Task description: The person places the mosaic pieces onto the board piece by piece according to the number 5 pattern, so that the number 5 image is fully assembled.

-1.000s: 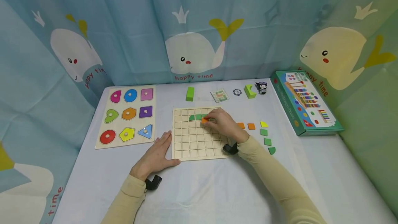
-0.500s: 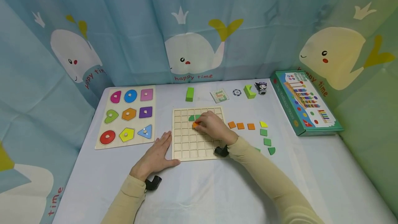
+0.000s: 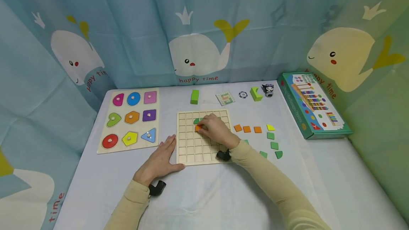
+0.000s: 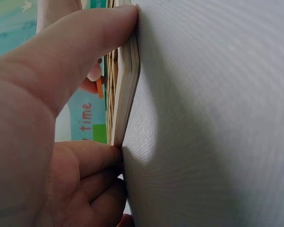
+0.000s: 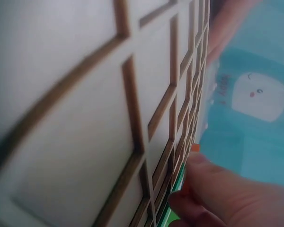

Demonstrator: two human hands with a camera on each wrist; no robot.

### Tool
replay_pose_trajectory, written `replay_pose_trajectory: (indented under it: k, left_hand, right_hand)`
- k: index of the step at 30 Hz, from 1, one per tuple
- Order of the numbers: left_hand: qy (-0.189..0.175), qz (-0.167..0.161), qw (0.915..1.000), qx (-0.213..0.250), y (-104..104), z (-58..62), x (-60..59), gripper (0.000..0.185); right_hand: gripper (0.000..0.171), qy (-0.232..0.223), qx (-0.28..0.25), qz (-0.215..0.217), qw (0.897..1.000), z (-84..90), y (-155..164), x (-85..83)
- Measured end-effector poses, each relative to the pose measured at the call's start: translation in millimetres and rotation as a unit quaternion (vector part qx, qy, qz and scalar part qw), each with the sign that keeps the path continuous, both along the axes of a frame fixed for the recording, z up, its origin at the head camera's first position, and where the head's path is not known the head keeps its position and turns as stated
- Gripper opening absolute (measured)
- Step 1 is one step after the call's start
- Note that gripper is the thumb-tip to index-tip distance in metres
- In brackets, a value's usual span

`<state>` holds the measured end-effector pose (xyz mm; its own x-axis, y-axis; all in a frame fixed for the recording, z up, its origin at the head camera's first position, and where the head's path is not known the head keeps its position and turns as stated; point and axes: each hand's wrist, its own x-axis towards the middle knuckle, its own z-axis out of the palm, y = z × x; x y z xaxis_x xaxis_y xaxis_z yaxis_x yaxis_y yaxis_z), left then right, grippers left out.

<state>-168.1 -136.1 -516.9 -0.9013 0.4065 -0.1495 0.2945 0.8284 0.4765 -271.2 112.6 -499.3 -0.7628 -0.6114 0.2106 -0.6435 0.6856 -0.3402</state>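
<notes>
A wooden grid board (image 3: 195,148) lies in the middle of the table. My right hand (image 3: 214,129) rests over its upper part and pinches an orange tile (image 3: 198,128) against a cell, just below a green tile (image 3: 196,120) set in the board's second row. In the right wrist view my fingers (image 5: 217,198) lie low against the board's grid (image 5: 132,142). My left hand (image 3: 158,160) lies flat on the table with the thumb along the board's near left corner. The left wrist view shows that thumb (image 4: 85,42) on the board edge (image 4: 125,80).
Loose orange tiles (image 3: 246,129), a yellow tile (image 3: 271,127) and green tiles (image 3: 274,145) lie right of the board. A shape peg puzzle (image 3: 131,118) sits left. A game box (image 3: 311,104) stands right. Green blocks (image 3: 194,96), a pattern card (image 3: 225,98), a chip (image 3: 243,94) and a figurine (image 3: 267,89) line the back.
My right hand has carried the orange tile leftward across the board, from near the right part of the second row to just below the green tile. The left hand has stayed put.
</notes>
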Motion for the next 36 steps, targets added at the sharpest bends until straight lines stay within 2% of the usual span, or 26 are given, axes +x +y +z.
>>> replay_pose_trajectory:
  k: [5, 20, 36]
  left_hand:
    - [0.008, -0.004, 1.0, 0.001, -1.0, -0.3, 0.8, 0.104]
    - [0.01, -0.004, 0.9999, 0.002, -1.3, -0.1, 1.7, 0.103]
    - [0.007, 0.0, 1.0, -0.001, 0.7, 1.1, 0.9, 0.103]
  right_hand:
    - [0.022, 0.001, 0.014, -0.008, 1.0, 1.0, -2.6, 0.6]
    - [0.02, 0.002, 0.001, -0.014, 1.0, 3.8, -10.5, -0.8]
    - [0.02, 0.011, -0.001, 0.003, 1.0, -0.6, -9.8, -3.5]
